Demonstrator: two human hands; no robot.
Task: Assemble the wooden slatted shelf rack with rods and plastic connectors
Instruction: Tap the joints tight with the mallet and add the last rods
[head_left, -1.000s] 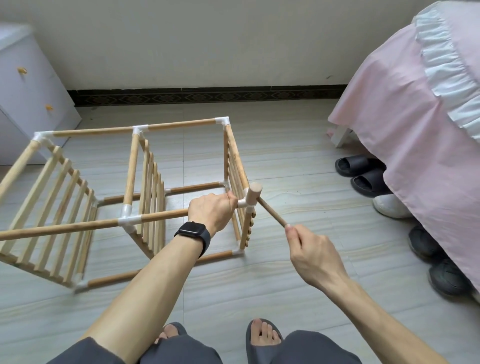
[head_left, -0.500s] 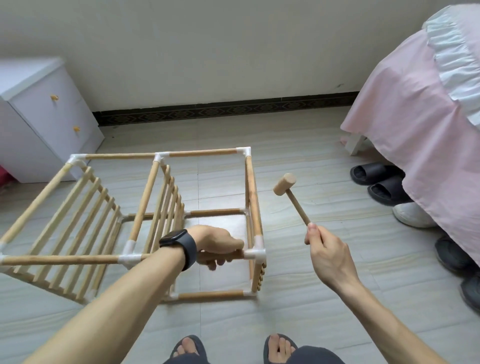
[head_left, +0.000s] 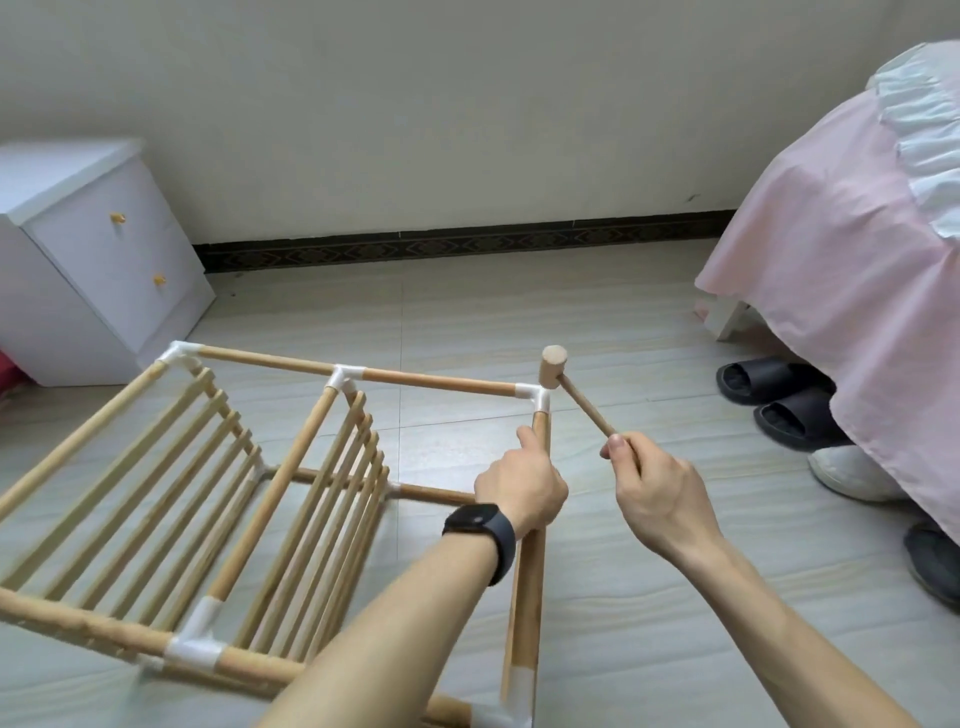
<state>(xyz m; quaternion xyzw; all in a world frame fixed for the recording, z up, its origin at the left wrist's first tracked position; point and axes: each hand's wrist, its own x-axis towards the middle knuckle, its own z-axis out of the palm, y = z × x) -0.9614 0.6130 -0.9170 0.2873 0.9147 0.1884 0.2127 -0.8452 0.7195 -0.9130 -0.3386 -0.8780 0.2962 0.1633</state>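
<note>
The wooden slatted rack (head_left: 291, 499) lies on its side on the tiled floor, its rods joined by white plastic connectors. My left hand (head_left: 522, 488), with a black watch at the wrist, grips the right end rod (head_left: 531, 597) of the frame just below the far right corner connector (head_left: 535, 397). My right hand (head_left: 657, 493) grips the handle of a small wooden mallet (head_left: 553, 366). The mallet's head sits right beside that corner connector, touching or nearly touching it.
A white drawer cabinet (head_left: 93, 260) stands at the left against the wall. A bed with a pink cover (head_left: 852, 249) fills the right side, with black slippers (head_left: 769, 400) and other shoes on the floor by it.
My left hand moved from the near rod to the right end rod, farther up the frame. The mallet swung from mid-air to the far right corner connector. The camera tilted closer over the rack.
</note>
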